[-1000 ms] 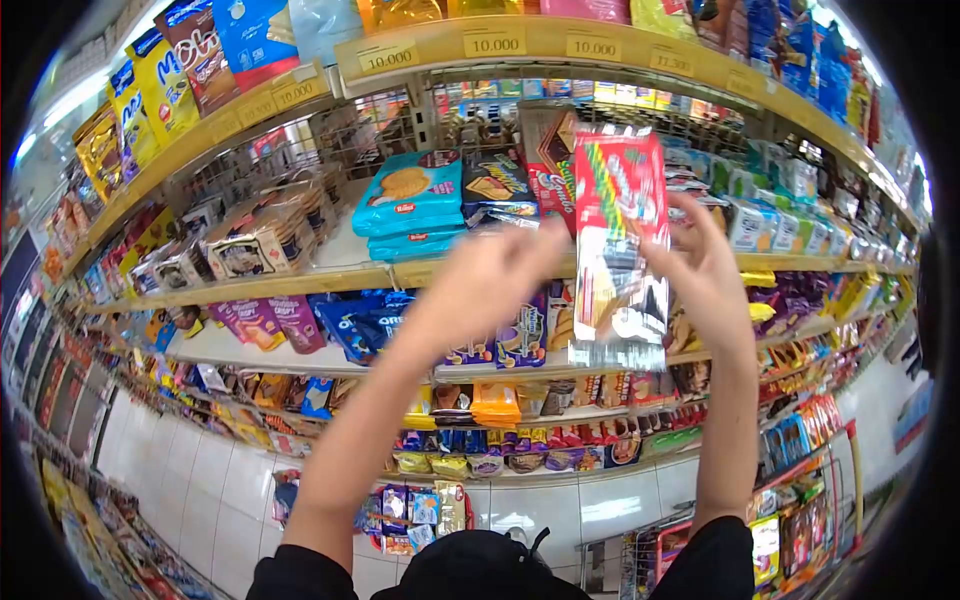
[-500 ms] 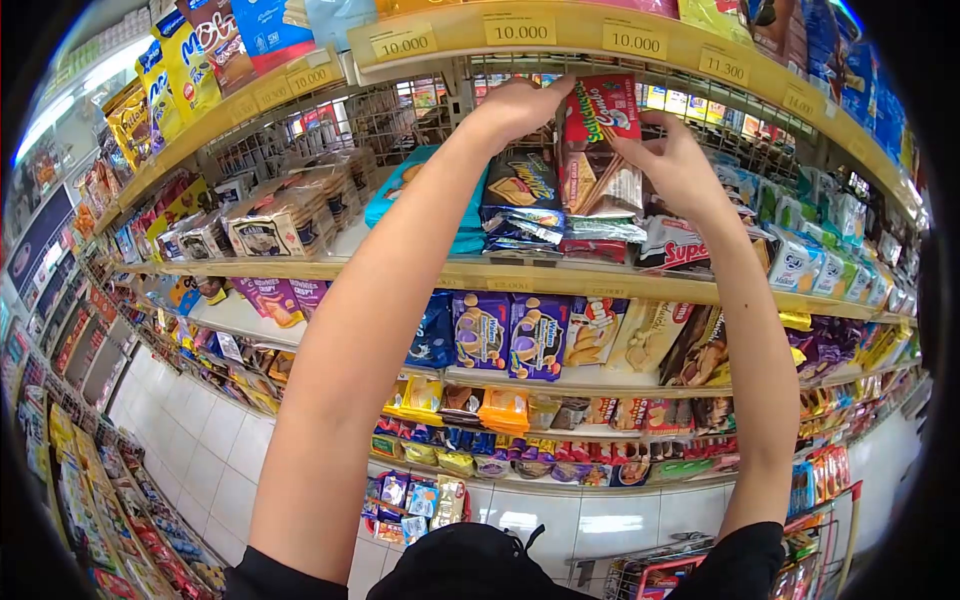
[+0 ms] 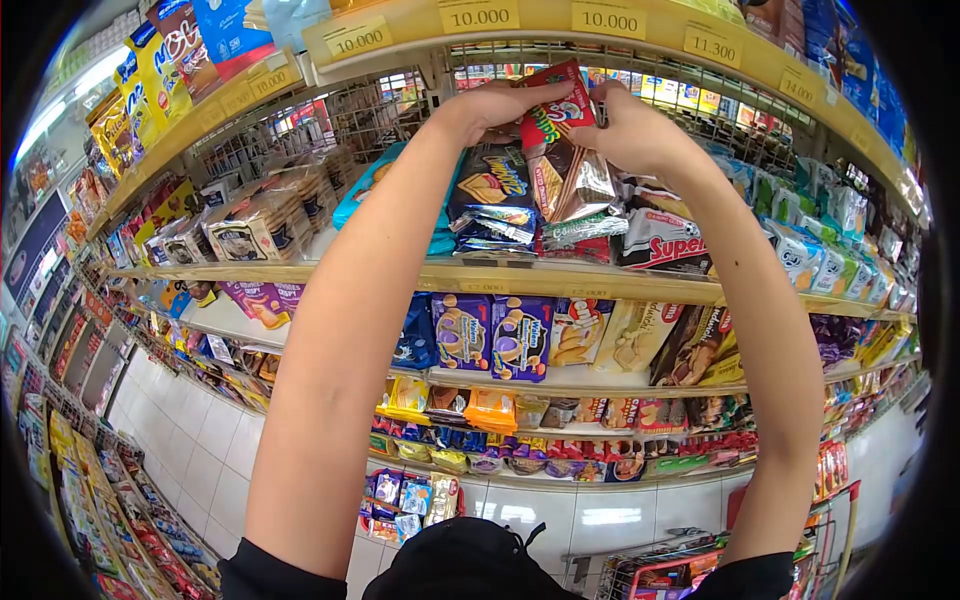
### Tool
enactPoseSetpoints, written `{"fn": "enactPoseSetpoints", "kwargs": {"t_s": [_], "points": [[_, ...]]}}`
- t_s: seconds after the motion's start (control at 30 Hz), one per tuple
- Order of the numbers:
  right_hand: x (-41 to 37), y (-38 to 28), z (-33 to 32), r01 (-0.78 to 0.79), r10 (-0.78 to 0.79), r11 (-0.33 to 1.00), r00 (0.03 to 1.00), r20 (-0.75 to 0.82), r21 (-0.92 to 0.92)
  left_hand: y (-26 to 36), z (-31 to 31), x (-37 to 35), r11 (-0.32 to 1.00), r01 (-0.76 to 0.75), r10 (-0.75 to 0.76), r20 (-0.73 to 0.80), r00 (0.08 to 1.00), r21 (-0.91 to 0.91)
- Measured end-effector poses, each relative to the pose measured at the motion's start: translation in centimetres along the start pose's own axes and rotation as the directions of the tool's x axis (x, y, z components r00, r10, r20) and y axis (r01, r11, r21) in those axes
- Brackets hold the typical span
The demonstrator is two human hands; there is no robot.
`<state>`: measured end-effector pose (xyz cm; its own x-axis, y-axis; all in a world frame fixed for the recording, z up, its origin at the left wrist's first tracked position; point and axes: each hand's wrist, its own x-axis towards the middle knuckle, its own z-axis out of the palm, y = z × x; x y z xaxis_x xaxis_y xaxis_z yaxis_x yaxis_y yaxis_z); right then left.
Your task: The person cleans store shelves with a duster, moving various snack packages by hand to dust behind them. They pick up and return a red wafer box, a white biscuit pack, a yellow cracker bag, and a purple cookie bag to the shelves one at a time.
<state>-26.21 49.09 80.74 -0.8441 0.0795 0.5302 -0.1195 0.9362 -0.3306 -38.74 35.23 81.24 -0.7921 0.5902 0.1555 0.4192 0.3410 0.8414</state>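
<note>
A red and brown snack packet (image 3: pixel 562 178) stands tilted on the middle shelf, held between my two hands near its red top. My left hand (image 3: pixel 492 110) has its fingers on the packet's upper left edge; part of them is hidden. My right hand (image 3: pixel 632 130) grips the upper right side, thumb in front and fingers behind. Just left of it are dark packets with a wafer picture (image 3: pixel 492 190) and light blue packs (image 3: pixel 368 200). Black and white "Super" packets (image 3: pixel 662 238) lie to the right. A shiny green-edged packet (image 3: pixel 588 228) lies at its foot.
Close above my hands runs the upper shelf's yellow edge (image 3: pixel 650 28) with price tags. A wire mesh back (image 3: pixel 395 105) stands behind the goods. Below are purple boxes (image 3: pixel 520 338) and further shelves. A basket of packets (image 3: pixel 410 500) and a cart (image 3: pixel 650 570) are on the floor.
The red and brown packet has gone from nearly upright to tilted and sits a little further left in view. Both hands moved with it, and the camera view shifted slightly.
</note>
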Motion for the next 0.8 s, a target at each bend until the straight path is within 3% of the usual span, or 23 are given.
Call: {"fn": "enactPoseSetpoints", "kwargs": {"t_s": [0.07, 0.17, 0.27, 0.37, 0.43, 0.47, 0.57, 0.7, 0.8], "points": [[0.6, -0.5, -0.6, 0.037, -0.030, 0.992, 0.998, 0.060, -0.123, 0.7, 0.0, -0.8, 1.000, 0.029, -0.029, 0.018, 0.999, 0.003], [0.7, -1.7, -1.5, -0.109, 0.117, 0.993, 0.969, 0.217, -0.051, 0.5, 0.1, -0.9, 0.999, 0.026, -0.026, 0.003, 1.000, -0.032], [0.7, -0.2, -0.4, 0.084, -0.066, 0.976, 0.993, 0.097, -0.201, -0.2, 0.2, -0.1, 1.000, -0.011, 0.011, -0.027, 1.000, -0.026], [-1.5, 0.5, -0.5, 0.143, -0.125, 0.972, 0.987, 0.106, -0.186, -0.6, 0.7, 0.5, 0.992, -0.127, 0.127, -0.056, 0.990, -0.001], [-3.5, -0.4, -1.8, 0.174, -0.155, 0.984, 0.946, 0.284, -0.042, -1.0, 0.7, 1.2, 0.968, -0.243, 0.246, -0.047, 0.968, 0.069], [-4.2, -0.6, -2.1, 0.178, -0.177, 0.983, 0.912, 0.370, 0.031, -0.6, 0.7, 0.9, 0.976, -0.204, 0.209, -0.061, 0.976, 0.074], [-5.6, 1.5, -0.2, 0.393, -0.361, 0.915, 0.900, 0.243, -0.096, 0.2, 1.3, -0.7, 0.967, -0.223, 0.239, -0.139, 0.961, 0.123], [-6.4, 1.9, 1.5, 0.365, -0.350, 0.909, 0.930, 0.108, -0.199, -0.3, 2.3, 0.8, 0.972, -0.235, 0.227, -0.219, 0.949, -0.008], [-6.6, 1.7, 1.7, 0.376, -0.372, 0.901, 0.926, 0.062, -0.217, -0.2, 2.5, 1.4, 0.947, -0.320, 0.304, -0.252, 0.919, -0.026]]}}
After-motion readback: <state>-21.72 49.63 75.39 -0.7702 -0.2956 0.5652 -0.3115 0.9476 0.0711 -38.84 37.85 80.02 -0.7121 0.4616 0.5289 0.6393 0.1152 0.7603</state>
